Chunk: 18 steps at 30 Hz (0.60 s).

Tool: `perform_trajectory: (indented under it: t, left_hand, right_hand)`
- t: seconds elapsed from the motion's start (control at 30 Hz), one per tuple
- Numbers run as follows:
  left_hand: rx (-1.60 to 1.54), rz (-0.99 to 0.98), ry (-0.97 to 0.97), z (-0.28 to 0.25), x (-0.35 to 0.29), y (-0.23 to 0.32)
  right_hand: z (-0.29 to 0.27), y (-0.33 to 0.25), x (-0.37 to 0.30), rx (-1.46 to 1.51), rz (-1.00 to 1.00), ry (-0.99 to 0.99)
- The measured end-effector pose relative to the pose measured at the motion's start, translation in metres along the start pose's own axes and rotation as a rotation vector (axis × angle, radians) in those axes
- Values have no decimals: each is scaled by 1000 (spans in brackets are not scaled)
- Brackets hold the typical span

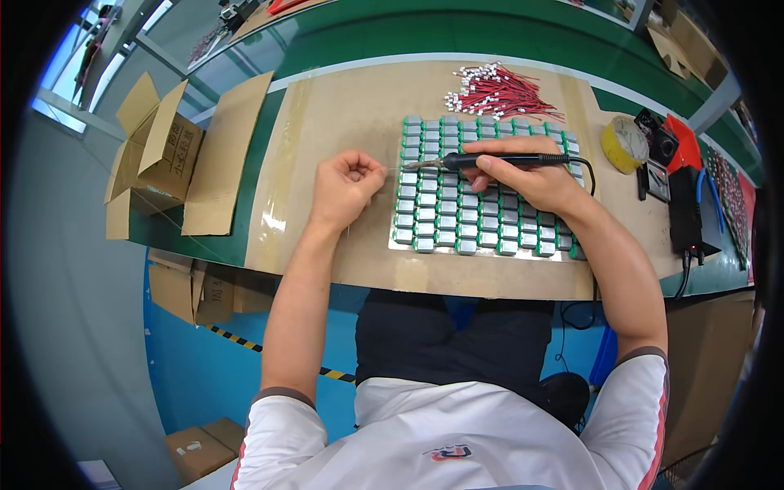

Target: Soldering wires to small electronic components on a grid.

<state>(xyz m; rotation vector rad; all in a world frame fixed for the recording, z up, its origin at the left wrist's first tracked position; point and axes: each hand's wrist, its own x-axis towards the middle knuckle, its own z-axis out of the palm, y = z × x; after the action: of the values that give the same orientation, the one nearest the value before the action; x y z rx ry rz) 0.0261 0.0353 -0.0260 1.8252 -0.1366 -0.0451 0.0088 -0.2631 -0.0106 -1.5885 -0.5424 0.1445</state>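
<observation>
My right hand (535,173) is wrapped round a black soldering iron (510,160), whose metal tip points left over the edge of a grid of small parts. My left hand (349,186) is closed in a pinch just left of that tip. Between its thumb and finger is a thin wire (393,169), and a faint strand hangs below the hand. Under and around my right hand lie many small grey blocks with green edges (447,207), set in close rows on a flat sheet. My right hand and the iron hide some of these blocks.
Behind the blocks lies a pile of red wires with white connectors (502,90). To the right are a yellow tape roll (625,144), a red bin (683,140) and a black power box (692,214), with the iron's cable nearby. An open cardboard box (167,151) stands left.
</observation>
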Motion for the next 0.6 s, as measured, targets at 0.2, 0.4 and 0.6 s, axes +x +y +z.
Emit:
perform_trajectory:
  t: [0.2,0.4,0.6]
  left_hand:
    - [19,-46,3,1,0,4]
    - [27,-60,4,2,-2,8]
    - [57,-57,12,3,-3,9]
  right_hand:
    - [0,1,0,-12,14,-2]
    - [0,0,0,-8,18,-11]
    - [0,-1,0,-12,12,-7]
